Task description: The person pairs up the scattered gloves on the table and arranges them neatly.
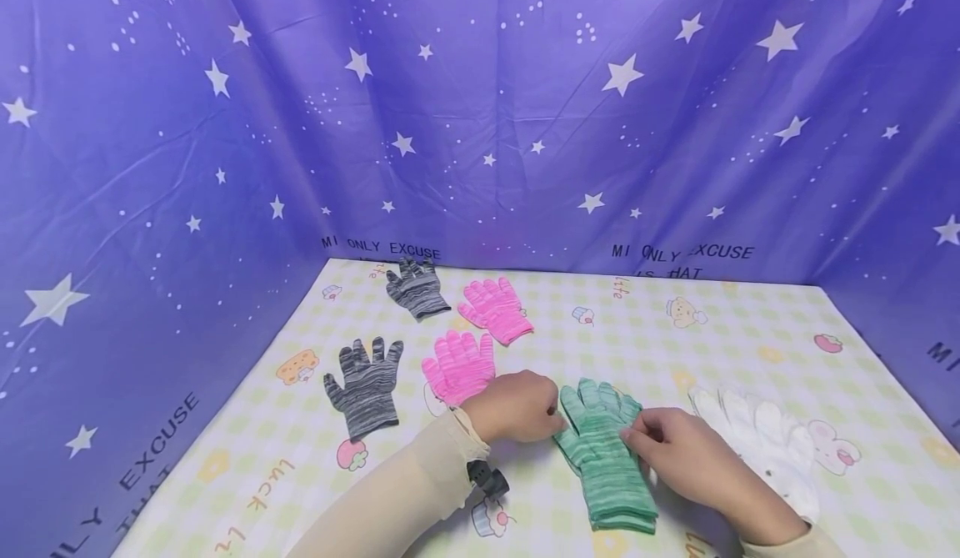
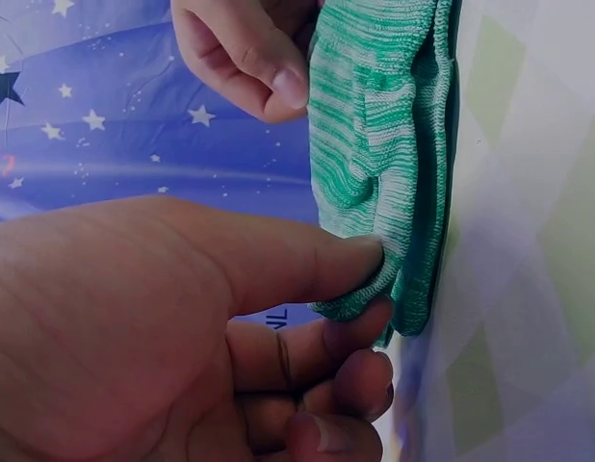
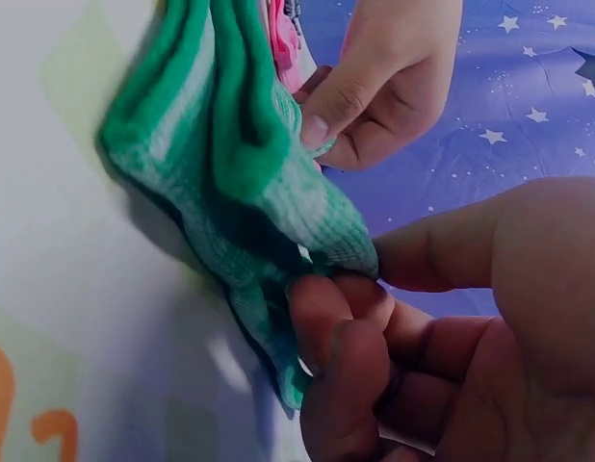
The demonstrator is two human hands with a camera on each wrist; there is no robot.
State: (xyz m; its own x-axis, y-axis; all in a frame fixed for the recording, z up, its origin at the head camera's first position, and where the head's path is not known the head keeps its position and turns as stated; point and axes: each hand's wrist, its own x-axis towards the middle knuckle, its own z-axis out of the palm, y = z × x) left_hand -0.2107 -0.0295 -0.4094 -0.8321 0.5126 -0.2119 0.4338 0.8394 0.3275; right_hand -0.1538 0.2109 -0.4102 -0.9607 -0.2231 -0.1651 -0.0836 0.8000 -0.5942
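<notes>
Two green knitted gloves (image 1: 611, 466) lie one on top of the other on the table, fingers pointing away and cuffs toward me. My left hand (image 1: 517, 408) pinches the upper glove's left side, near its thumb, between thumb and forefinger (image 2: 163, 289). On the opposite side my right hand (image 1: 686, 454) pinches the upper glove's edge with thumb and fingertips. In the right wrist view the upper green glove (image 3: 322, 217) is lifted a little from the lower one along that edge, with a gap between the layers.
Left of the green pair lie two pink gloves, one nearer (image 1: 459, 366) and one farther (image 1: 497, 312), and two grey gloves, nearer (image 1: 365, 387) and farther (image 1: 417, 291). White gloves (image 1: 765, 433) lie partly behind my right hand. A purple star-printed curtain (image 1: 487, 116) surrounds the checked tablecloth (image 1: 750, 333).
</notes>
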